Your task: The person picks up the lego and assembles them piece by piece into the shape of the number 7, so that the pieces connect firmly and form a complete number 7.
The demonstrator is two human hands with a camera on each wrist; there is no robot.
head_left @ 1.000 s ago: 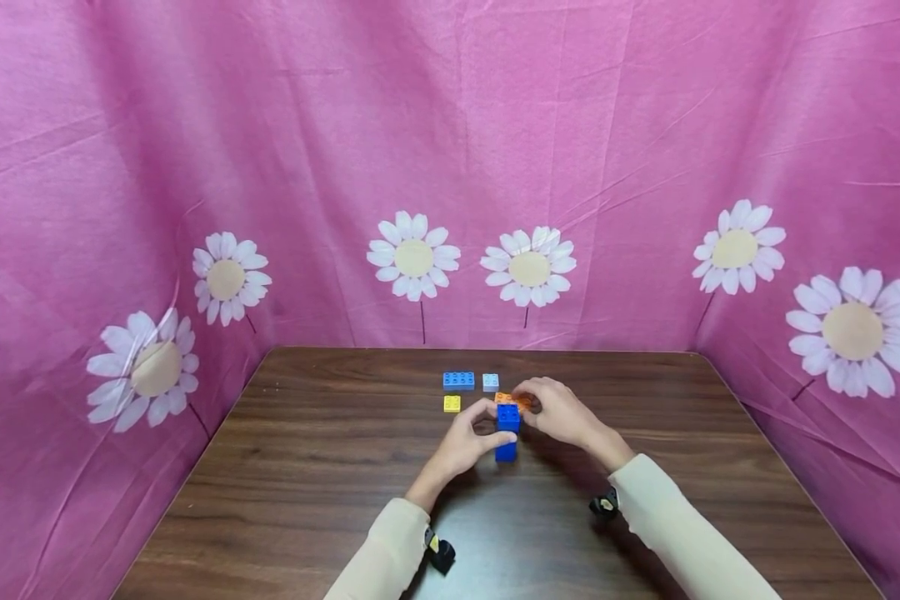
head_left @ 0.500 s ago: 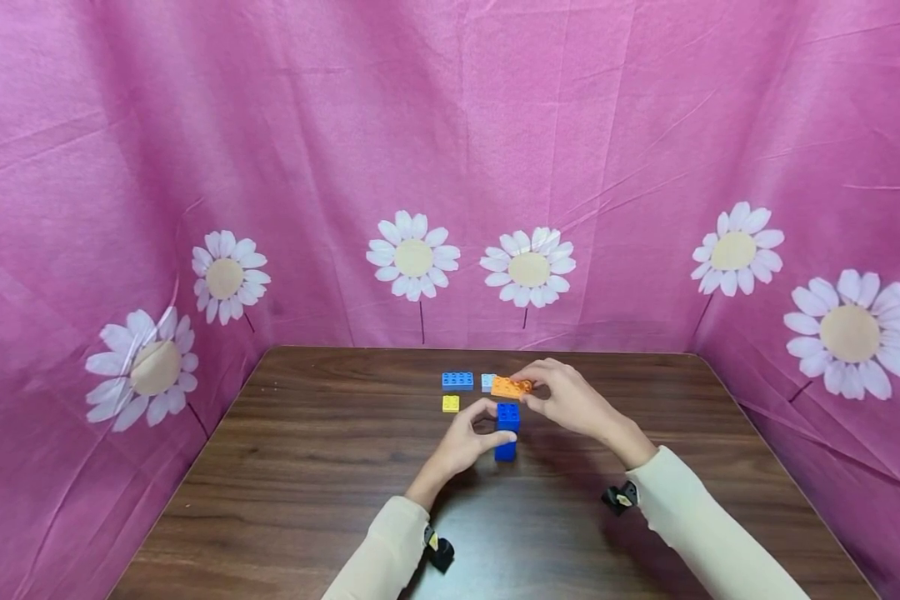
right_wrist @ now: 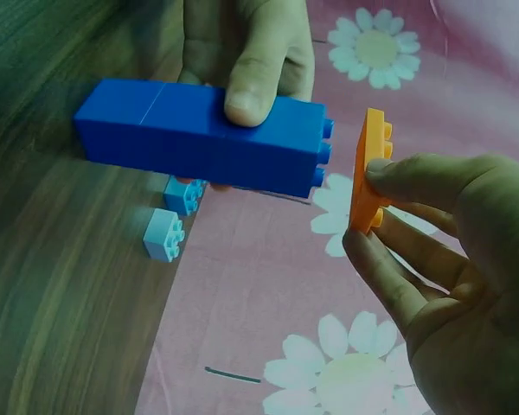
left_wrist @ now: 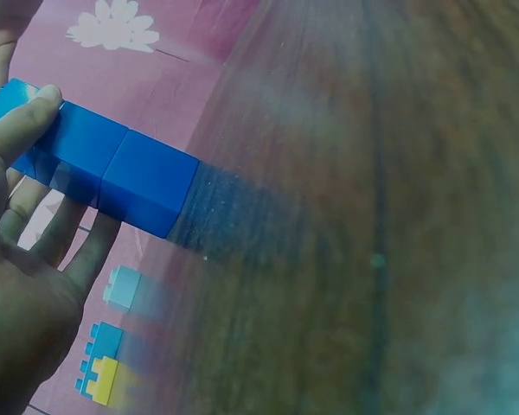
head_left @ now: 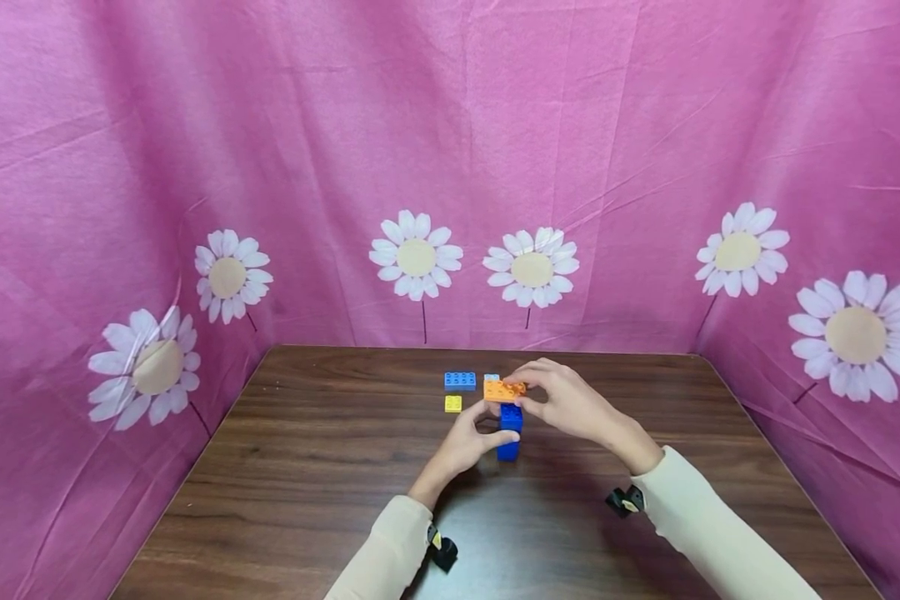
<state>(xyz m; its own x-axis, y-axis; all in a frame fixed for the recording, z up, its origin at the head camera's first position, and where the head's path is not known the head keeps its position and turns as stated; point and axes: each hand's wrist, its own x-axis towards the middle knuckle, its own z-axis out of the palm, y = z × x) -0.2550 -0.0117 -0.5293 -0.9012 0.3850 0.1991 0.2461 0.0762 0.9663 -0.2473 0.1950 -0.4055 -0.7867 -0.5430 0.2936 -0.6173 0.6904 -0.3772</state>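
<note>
Head view | left hand (head_left: pixel 461 442) grips blue stack (head_left: pixel 508 431) upright mid-table, steadying | right hand (head_left: pixel 566 402) pinches orange plate (head_left: pixel 504 389) just above stack, seemingly not touching.

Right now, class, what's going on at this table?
A person is working with building bricks. The left hand grips an upright dark blue brick tower standing on the wooden table. The right hand pinches a flat orange brick just above the tower's studs, not pressed on. A yellow brick and a blue brick lie behind.
</note>
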